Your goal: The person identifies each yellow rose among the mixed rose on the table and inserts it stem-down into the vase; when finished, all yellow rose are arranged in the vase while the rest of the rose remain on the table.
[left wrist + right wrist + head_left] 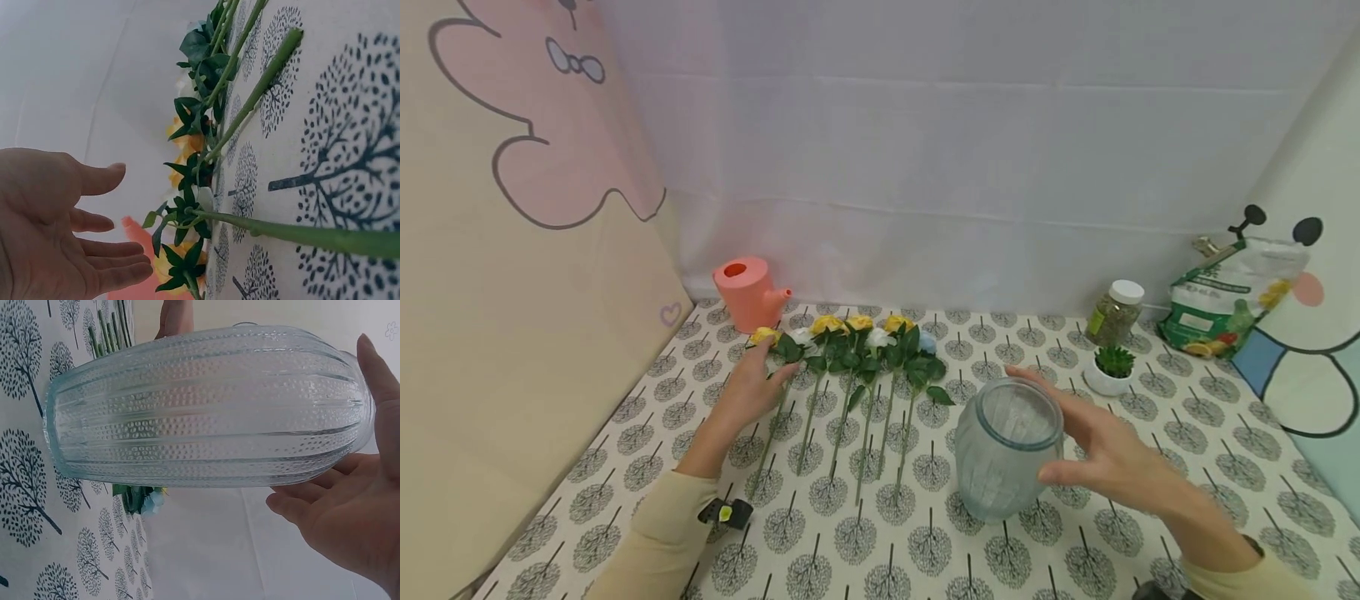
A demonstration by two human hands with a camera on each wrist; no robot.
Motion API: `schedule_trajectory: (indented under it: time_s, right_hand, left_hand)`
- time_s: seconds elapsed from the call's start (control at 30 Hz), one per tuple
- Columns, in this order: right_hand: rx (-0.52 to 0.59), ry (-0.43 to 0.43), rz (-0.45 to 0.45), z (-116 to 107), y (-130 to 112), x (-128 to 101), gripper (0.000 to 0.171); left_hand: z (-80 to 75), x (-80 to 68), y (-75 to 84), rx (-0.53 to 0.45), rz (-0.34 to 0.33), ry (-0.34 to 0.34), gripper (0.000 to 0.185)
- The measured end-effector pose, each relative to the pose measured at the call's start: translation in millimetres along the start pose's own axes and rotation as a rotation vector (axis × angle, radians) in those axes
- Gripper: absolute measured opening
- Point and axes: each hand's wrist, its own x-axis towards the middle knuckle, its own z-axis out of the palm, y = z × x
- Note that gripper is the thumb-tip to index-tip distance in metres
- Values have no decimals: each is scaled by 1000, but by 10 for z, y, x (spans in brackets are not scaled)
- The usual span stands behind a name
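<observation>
Vase (992,475): pale blue-green clear glass, barrel-shaped, vertical ribs with rows of small raised bumps, thick rim. It's upright on the right half of the cloth (835,575), which is off-white with dark tree prints. Right hand (1105,450) is loosely spread around its upper right side, fingers beyond the rim, thumb at the near side, nothing clenched; can't tell whether the fingertips touch glass.

Left hand (748,392) is released, fingers loose and empty, just beside the leftmost yellow bloom. Flowers (850,358) lie side by side left of the vase: ruffled yellow, white and pale-blue heads, pointed dark leaves, slim green stems (300,233) toward the person.

Bag (1217,304), back right: green and white, produce pictures, printed characters too small to read. Jar (1112,321): clear, white lid, yellow-green label, illegible.

Also around: smooth coral watering can (748,296) behind the left hand, spiky succulent (1114,362) in a round white pot. Seen from the right wrist, the vase blocks part of the flowers.
</observation>
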Motion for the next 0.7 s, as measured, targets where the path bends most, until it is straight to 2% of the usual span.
schedule_trajectory:
  time_s: [0.3, 0.53, 0.7]
  right_hand:
    - [23, 2, 10, -12, 78, 7, 103]
    - [54, -20, -7, -11, 95, 15, 106]
    - [69, -30, -17, -16, 97, 18, 107]
  left_hand:
    - [12, 67, -155, 1, -26, 35, 66]
    - [33, 114, -383, 3, -68, 51, 61]
    - [33, 149, -462, 11, -93, 64, 56]
